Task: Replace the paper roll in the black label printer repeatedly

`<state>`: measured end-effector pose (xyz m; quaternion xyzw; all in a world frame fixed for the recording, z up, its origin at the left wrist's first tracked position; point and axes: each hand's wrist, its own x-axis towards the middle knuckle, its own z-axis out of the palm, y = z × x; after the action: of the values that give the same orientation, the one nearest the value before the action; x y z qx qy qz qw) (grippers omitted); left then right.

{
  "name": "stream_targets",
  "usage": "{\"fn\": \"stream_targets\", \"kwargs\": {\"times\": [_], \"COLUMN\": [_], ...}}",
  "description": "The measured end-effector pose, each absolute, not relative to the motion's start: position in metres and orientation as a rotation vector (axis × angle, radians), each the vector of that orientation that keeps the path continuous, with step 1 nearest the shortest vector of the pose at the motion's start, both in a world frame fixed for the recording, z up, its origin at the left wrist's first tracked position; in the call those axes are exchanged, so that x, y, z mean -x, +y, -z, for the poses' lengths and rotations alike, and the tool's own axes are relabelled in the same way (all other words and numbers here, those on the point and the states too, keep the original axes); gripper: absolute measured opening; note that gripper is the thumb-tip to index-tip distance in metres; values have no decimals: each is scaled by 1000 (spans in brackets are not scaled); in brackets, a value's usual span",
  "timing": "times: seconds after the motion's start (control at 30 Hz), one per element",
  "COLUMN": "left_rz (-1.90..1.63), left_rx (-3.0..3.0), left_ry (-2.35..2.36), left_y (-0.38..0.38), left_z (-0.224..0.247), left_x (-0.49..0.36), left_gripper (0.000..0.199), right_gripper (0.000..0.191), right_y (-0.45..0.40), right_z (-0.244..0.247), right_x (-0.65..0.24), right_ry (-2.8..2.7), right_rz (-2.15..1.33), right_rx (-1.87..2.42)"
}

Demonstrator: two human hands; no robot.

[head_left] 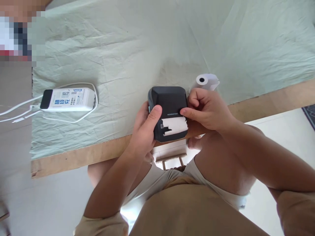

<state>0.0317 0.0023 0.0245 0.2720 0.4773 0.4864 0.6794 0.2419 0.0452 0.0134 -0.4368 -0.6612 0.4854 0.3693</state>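
Observation:
A dark label printer is held over the front edge of the table. Torn white paper with a ragged left side lies across its lower part. My left hand grips the printer's left side, thumb on top. My right hand is at the printer's right side, its thumb touching near the printed lettering and its other fingers curled. Just behind my right hand, a white paper roll with a dark core rests on the cloth, its loose end to the right.
A white power strip with a black end and white cables lies on the left of the cloth-covered table. The table's wooden edge runs in front of my legs. At the top left is a pixelated area.

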Motion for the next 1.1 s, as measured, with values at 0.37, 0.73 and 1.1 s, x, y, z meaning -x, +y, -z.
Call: {"fn": "stream_targets", "kwargs": {"times": [0.37, 0.73, 1.1], "left_rz": [-1210, -1201, -1145], "left_rx": [-535, -526, -544], "left_ry": [1103, 1118, 1166], "left_y": [9, 8, 4], "left_z": [-14, -10, -18], "left_x": [-32, -28, -32], "left_gripper": [41, 41, 47], "right_gripper": [60, 65, 20], "right_y": [42, 27, 35], "right_z": [-9, -22, -33], "right_x": [-248, -238, -221], "right_ry": [-1666, -1597, -1913], "right_rz": [-1391, -1160, -277], "right_rx": [1066, 1086, 1156]}}
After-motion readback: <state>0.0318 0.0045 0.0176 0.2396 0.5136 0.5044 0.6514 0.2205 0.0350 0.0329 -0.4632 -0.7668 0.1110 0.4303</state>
